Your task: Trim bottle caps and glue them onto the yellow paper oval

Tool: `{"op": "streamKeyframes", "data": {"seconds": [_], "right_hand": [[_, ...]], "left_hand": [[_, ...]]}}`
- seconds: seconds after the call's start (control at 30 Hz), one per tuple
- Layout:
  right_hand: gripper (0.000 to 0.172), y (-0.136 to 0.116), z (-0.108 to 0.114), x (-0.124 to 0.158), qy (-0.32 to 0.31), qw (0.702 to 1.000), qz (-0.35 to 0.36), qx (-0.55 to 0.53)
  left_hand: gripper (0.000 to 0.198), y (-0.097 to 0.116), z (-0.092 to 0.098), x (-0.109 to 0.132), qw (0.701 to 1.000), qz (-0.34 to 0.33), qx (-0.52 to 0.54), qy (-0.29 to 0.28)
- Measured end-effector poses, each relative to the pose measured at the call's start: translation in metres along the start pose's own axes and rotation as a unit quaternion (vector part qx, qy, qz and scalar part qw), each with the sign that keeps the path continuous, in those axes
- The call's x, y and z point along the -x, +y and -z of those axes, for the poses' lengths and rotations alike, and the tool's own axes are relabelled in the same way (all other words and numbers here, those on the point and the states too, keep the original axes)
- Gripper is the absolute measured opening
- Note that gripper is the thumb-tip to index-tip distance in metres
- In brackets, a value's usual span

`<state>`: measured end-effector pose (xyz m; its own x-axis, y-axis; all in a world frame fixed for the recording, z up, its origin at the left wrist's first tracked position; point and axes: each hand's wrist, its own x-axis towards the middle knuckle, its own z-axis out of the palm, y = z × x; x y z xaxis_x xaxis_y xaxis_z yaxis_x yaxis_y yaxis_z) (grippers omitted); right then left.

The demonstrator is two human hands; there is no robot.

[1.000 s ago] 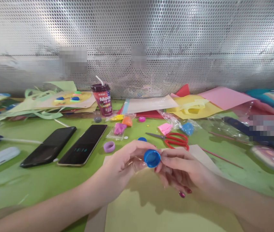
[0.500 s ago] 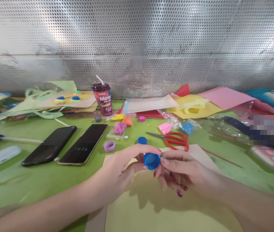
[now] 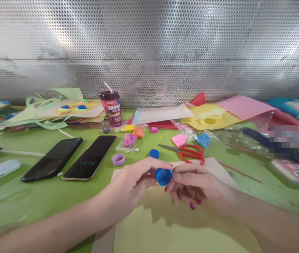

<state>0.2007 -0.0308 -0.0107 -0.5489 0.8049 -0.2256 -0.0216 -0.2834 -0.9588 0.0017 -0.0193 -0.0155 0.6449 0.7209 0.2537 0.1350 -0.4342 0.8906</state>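
Note:
A blue plastic bottle cap [image 3: 163, 176] is held between both hands just above a pale yellow-green paper sheet [image 3: 165, 232]. My left hand [image 3: 136, 181] pinches its left side with thumb and forefinger. My right hand [image 3: 194, 184] grips its right side with fingertips pressed together, the other fingers curled under. A second blue cap [image 3: 154, 153] lies on the green table [image 3: 33, 196] just beyond the hands. Red-handled scissors [image 3: 188, 153] lie to the right of it.
Two black phones [image 3: 51, 159] [image 3: 90, 157] lie at left beside a purple ring [image 3: 118, 159]. A purple drink cup [image 3: 111, 108] with a straw stands at the back. Clay lumps in bags [image 3: 130, 140], coloured paper sheets [image 3: 212, 114] and green paper strips [image 3: 41, 123] crowd the back before a perforated metal wall.
The hands have turned the blue cap slightly, so its open side faces less toward me. Both hands stay in nearly the same place.

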Motion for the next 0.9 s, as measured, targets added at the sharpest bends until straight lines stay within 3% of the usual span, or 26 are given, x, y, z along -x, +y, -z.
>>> {"op": "streamKeyframes", "data": {"seconds": [0.3, 0.6, 0.9], "right_hand": [[0.019, -0.0022, -0.0019, -0.0001, 0.008, 1.000, 0.003, 0.005], [0.023, 0.0009, 0.0026, 0.0026, -0.046, 0.998, 0.038, -0.020], [0.024, 0.0010, 0.0030, 0.0028, -0.050, 0.998, 0.028, -0.009]], "left_hand": [[0.045, -0.0027, -0.0021, 0.0013, 0.998, -0.048, 0.036, -0.003], [0.038, -0.0004, -0.0018, 0.0034, 0.996, -0.061, 0.073, 0.004], [0.035, -0.0014, 0.0008, -0.0001, 0.993, -0.086, 0.075, -0.037]]}}
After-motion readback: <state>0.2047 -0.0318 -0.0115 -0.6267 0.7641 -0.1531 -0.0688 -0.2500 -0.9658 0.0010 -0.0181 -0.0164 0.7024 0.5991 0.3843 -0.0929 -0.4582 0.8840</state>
